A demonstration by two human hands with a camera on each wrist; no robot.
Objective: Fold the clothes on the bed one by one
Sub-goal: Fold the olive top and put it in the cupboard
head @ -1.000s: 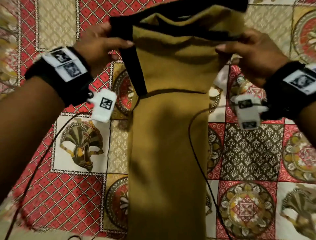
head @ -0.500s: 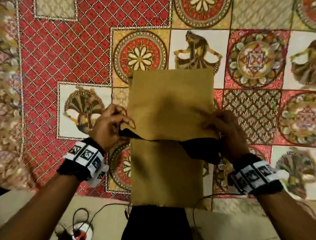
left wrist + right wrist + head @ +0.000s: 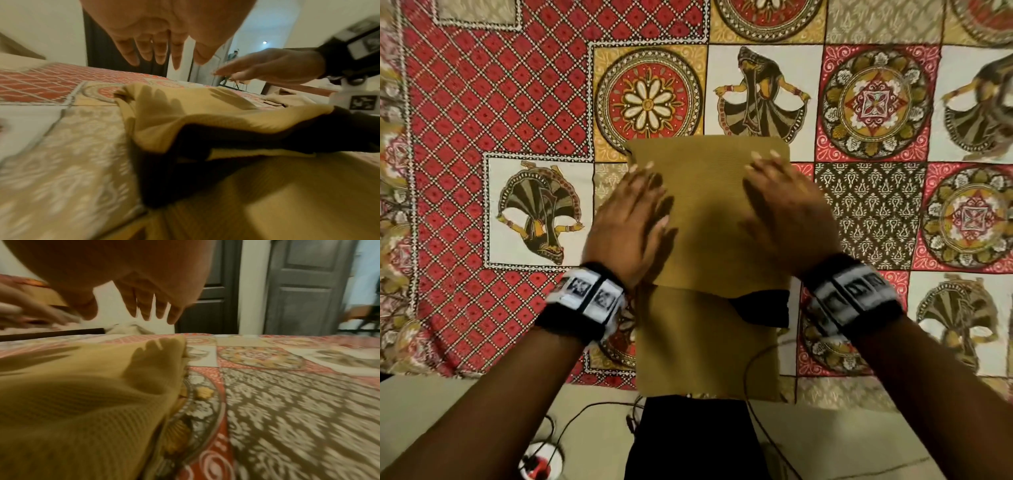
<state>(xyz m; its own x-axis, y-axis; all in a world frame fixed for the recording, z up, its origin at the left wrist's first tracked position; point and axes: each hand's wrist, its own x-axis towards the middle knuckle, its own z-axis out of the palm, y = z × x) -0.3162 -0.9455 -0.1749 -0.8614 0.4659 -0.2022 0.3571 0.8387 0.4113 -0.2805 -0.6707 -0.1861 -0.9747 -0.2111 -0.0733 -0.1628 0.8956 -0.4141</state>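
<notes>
A mustard-yellow garment (image 3: 709, 212) with black trim (image 3: 762, 306) lies folded over on itself on the patterned bedspread (image 3: 500, 102), reaching to the bed's near edge. My left hand (image 3: 631, 219) is spread flat over the left part of the upper folded layer. My right hand (image 3: 787, 212) is spread flat over its right part. In both wrist views the straight fingers (image 3: 156, 53) (image 3: 148, 306) hover just above the yellow cloth (image 3: 205, 116) (image 3: 82, 394), casting shadows on it. Neither hand holds anything.
The bedspread extends left, right and beyond the garment. Near me the bed edge (image 3: 482, 375) drops to a pale floor with cables and a round device (image 3: 541, 462). Dark doors (image 3: 304, 285) stand past the far side of the bed.
The hands brought the garment's upper part down over its lower part, let go of the black-trimmed edge, and now lie flat and spread over the folded layer.
</notes>
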